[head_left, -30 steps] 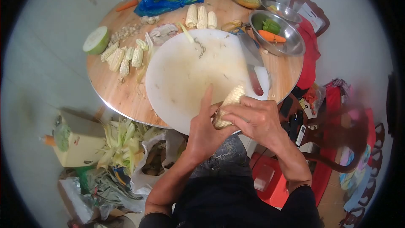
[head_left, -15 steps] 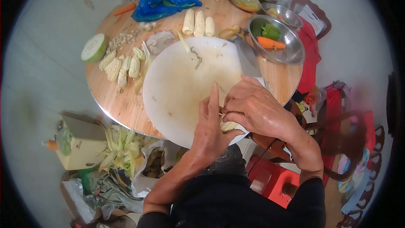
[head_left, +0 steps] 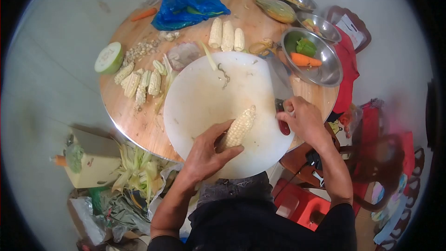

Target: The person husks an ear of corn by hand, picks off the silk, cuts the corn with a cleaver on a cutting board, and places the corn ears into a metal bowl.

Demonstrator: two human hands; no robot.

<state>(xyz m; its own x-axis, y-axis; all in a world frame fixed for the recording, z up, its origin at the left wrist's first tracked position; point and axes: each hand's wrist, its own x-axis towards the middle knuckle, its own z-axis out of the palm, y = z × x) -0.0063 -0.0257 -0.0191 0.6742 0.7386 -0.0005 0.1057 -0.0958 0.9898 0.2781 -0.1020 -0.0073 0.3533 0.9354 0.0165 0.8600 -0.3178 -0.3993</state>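
A pale ear of corn [head_left: 240,128] lies tilted over the front of the round white cutting board [head_left: 195,97]. My left hand [head_left: 209,151] grips its lower end, thumb on the near side and fingers on the far side. At the board's right edge, my right hand [head_left: 302,117] has its fingers closed round the dark red handle of a knife [head_left: 280,81]. The knife's wide blade points away from me, flat near the board's right rim. A leaf strip [head_left: 209,56] and a dark curled shred rest on the board's far part.
Three corn ears [head_left: 227,36] stand behind the board; several smaller ones [head_left: 132,84] lie left, near a cut green gourd [head_left: 108,58]. A steel bowl [head_left: 332,69] holds a carrot and green pepper. Beyond are a blue bag [head_left: 186,11] and a squash [head_left: 275,9].
My right hand has left the corn and moved right, closing on the knife handle. The corn, earlier mostly hidden between both hands, now shows in my left hand alone.
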